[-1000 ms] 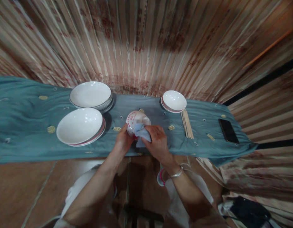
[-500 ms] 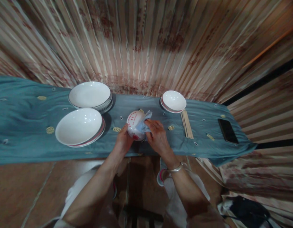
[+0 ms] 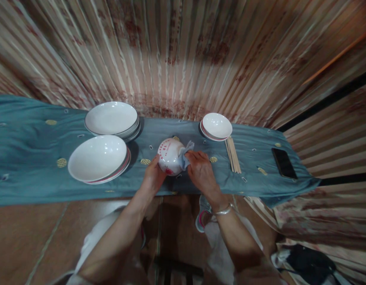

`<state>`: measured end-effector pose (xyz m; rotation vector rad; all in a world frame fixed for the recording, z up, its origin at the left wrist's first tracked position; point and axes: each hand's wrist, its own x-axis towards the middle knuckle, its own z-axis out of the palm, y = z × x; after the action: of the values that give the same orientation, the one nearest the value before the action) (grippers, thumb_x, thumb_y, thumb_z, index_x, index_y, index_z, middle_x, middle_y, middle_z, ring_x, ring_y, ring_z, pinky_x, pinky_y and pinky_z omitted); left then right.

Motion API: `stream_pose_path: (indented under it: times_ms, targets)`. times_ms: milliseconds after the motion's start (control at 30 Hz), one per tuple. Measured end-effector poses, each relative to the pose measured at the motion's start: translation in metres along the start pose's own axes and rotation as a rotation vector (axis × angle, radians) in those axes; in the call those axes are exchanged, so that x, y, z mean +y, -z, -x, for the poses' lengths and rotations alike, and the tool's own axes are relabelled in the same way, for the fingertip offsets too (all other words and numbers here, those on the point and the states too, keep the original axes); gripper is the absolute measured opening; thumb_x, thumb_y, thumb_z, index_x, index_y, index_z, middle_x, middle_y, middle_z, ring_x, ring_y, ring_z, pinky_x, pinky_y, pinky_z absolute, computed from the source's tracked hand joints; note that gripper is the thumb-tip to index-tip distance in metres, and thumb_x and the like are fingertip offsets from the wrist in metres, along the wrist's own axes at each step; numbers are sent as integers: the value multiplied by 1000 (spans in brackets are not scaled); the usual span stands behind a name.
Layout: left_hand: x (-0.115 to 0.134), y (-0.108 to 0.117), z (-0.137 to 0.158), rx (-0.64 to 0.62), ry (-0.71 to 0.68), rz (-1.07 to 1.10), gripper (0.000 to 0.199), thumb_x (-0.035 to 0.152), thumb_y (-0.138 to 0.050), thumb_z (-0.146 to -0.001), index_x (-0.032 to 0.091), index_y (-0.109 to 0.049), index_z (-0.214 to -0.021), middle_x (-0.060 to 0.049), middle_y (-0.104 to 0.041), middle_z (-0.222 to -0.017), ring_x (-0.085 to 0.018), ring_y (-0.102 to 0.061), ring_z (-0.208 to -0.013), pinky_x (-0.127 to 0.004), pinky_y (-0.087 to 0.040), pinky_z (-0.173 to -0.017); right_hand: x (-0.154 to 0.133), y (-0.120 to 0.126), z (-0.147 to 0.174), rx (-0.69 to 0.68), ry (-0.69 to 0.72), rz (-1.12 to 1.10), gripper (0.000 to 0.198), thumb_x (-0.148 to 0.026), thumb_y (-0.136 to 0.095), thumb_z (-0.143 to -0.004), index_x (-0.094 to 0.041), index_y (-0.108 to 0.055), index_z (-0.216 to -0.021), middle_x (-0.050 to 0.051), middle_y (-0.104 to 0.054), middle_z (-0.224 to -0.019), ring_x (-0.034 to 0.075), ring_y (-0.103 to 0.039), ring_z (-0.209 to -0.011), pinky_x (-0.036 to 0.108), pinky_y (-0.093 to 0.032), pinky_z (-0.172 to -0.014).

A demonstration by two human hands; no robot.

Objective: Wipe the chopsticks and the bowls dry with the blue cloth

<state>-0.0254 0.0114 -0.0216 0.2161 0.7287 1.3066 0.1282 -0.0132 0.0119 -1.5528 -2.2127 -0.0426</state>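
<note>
A small white bowl (image 3: 170, 155) with red lettering and a red flower pattern is tilted so its outside faces up, over the middle of the table. My left hand (image 3: 153, 174) grips it by the lower left rim. In my right hand (image 3: 200, 169) is a bunched pale blue cloth (image 3: 186, 153), which touches the right side of the bowl. The fingertips under the cloth are partly hidden. A silver bangle (image 3: 224, 209) circles my right wrist.
At left stand a stack of plates (image 3: 111, 118) and, nearer me, a stack of larger bowls (image 3: 98, 158). Small stacked bowls (image 3: 217, 126), chopsticks (image 3: 233, 155) and a black phone (image 3: 284, 163) lie to the right on the teal tablecloth (image 3: 31, 158). A pleated curtain (image 3: 177, 59) hangs behind.
My right hand has slid a little to the right with the cloth, from the bowl's face to its right side. The left hand and the bowl stay nearly in place.
</note>
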Motion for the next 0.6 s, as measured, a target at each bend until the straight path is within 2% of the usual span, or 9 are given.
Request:
stream_pose_path:
  times_ms: [167,600]
  targets:
    - [1,2,0,1,11,-8,46,26,-50,-92,10,-54,-135,-14,-70,-122,-28,-56,-126,-42,-42,-109,1,3,3,-11,7,-24,35,2,-42,-75,-17,-63,-95,10,-68,-95,26,-55,-91,38,-41,-83]
    - [1,-2,2,11,2,-20,43,24,-43,-94,6,-56,-131,-15,-72,-114,-28,-60,-120,-42,-43,-107,-2,2,7,28,11,-237,42,2,-39,-69,-17,-65,-96,9,-72,-100,24,-61,-90,38,-46,-88]
